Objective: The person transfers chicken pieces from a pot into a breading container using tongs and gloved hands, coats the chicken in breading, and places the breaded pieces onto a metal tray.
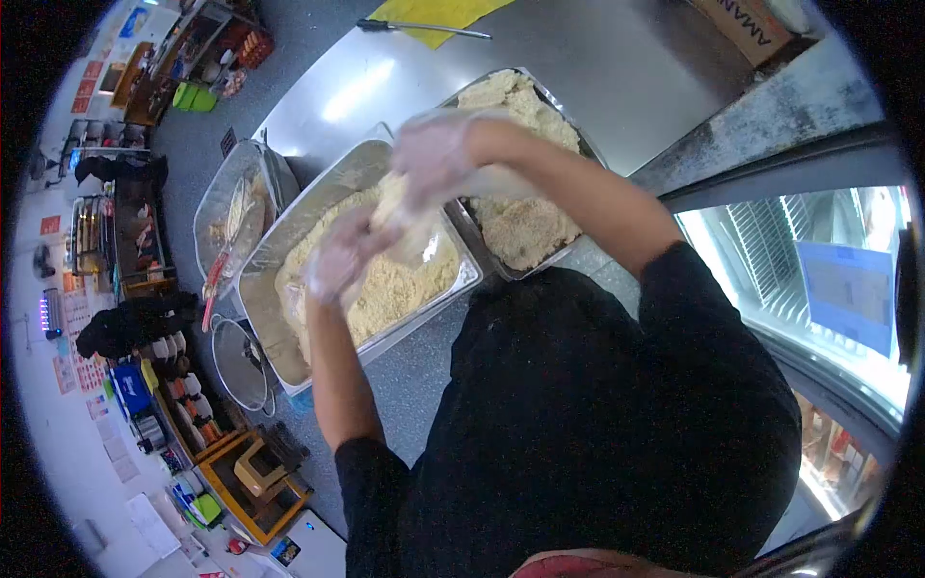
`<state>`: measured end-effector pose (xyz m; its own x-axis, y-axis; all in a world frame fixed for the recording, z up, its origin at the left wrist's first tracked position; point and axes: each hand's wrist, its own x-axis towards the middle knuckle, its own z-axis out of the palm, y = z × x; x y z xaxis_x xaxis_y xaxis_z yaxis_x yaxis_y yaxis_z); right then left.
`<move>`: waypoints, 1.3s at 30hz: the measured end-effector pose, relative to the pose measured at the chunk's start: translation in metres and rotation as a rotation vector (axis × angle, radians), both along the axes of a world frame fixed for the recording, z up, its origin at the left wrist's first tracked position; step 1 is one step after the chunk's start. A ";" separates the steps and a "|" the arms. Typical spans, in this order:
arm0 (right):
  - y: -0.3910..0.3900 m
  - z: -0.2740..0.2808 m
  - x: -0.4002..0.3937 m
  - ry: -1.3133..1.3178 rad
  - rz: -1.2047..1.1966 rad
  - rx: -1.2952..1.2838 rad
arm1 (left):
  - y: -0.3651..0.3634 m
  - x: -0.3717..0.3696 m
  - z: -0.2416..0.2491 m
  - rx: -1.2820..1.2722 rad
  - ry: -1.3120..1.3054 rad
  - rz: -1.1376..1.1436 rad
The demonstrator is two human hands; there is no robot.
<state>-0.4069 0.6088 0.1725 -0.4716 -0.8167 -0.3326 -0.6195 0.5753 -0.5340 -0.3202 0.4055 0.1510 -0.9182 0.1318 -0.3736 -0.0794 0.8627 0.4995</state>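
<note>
Both my hands wear clear plastic gloves and are a little blurred by motion. My right hand (438,159) is closed on a pale crumb-coated cutlet (391,200) above a deep metal pan. At the cutlet's lower left edge, the fingers of my left hand (347,255) are bent and appear to grip it; blur hides the exact contact. Beneath them, loose breadcrumbs (390,303) fill much of the crumb pan (262,299). To the right, partly behind my right forearm, a metal tray (590,144) holds flat breaded cutlets (525,231).
Left of the crumb pan stands a clear tub (214,207) with a red-handled utensil (217,279). Below it is a round metal container (236,371). A black pen (424,28) and yellow paper (448,14) lie on the steel counter (385,72). A lit glass-front fridge (771,260) is at right.
</note>
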 end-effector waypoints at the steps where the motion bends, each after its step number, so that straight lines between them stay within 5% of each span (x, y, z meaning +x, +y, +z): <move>1: 0.016 -0.027 -0.019 -0.010 -0.050 -0.010 | 0.017 -0.020 0.000 0.025 -0.079 -0.088; 3: 0.058 -0.054 -0.042 0.227 0.009 0.008 | 0.041 -0.057 -0.037 -0.015 -0.059 -0.191; 5: 0.090 -0.065 -0.043 0.001 -0.290 0.020 | 0.068 -0.082 -0.062 -0.173 0.149 -0.398; 8: 0.109 -0.096 -0.049 0.028 -0.393 0.135 | 0.098 -0.114 -0.083 -0.216 0.054 -0.568; 10: 0.115 -0.118 -0.057 0.007 -0.438 0.112 | 0.111 -0.142 -0.104 -0.603 0.167 -1.207; 12: 0.119 -0.158 -0.075 0.048 -0.469 0.095 | 0.101 -0.159 -0.142 -0.514 0.212 -1.146; 14: 0.118 -0.127 -0.056 0.090 -0.559 0.133 | 0.111 -0.149 -0.124 -0.397 -0.019 -0.643; 17: 0.119 -0.072 -0.039 0.122 -0.762 0.144 | 0.099 -0.120 -0.101 -0.185 0.335 -0.473; 19: 0.113 -0.067 -0.029 0.124 -0.855 0.119 | 0.109 -0.094 -0.053 -0.082 0.176 -0.314; 20: 0.113 -0.074 -0.026 0.143 -0.874 -0.174 | 0.115 -0.082 -0.036 0.033 0.036 -0.156; 21: 0.108 -0.077 -0.030 0.168 -0.852 -0.487 | 0.107 -0.073 -0.051 0.084 0.241 -0.265; 23: 0.073 -0.103 -0.032 -0.173 -0.754 -1.098 | 0.116 -0.040 -0.040 -0.100 0.305 -0.230; 24: 0.054 -0.073 -0.013 -0.287 -0.828 -1.034 | 0.098 -0.029 -0.102 0.192 0.665 -0.237; 25: 0.016 -0.004 0.040 -0.553 -0.939 -1.254 | 0.098 -0.008 -0.067 -0.090 0.532 -0.233; 26: -0.008 0.000 0.045 -0.572 -0.818 -1.268 | 0.101 0.008 -0.010 -0.110 0.289 -0.127; 29: -0.063 -0.032 0.044 -0.908 -0.786 -1.225 | 0.075 0.030 -0.032 -0.275 0.203 -0.034; 31: -0.087 -0.051 0.036 -1.109 -0.843 -1.161 | 0.044 0.048 -0.063 -0.499 1.262 -0.153; 32: -0.097 -0.052 0.035 -1.213 -0.880 -1.119 | 0.031 0.051 -0.075 -0.514 1.273 -0.135; 34: -0.133 -0.039 0.047 -1.058 -0.710 -1.316 | 0.009 0.060 -0.081 -0.167 0.861 -0.118; 37: -0.177 -0.080 0.033 -0.544 -0.575 -1.407 | -0.018 0.077 -0.117 -0.158 0.755 0.041; 39: -0.199 -0.097 0.032 -0.346 -0.580 -1.388 | -0.030 0.093 -0.115 -0.774 1.089 -0.080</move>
<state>-0.3747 0.4102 0.0759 -0.8857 -0.3033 0.3516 -0.2311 -0.3687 -0.9004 -0.2269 0.3754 0.0358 -0.7937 0.2872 0.5362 0.1077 0.9340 -0.3408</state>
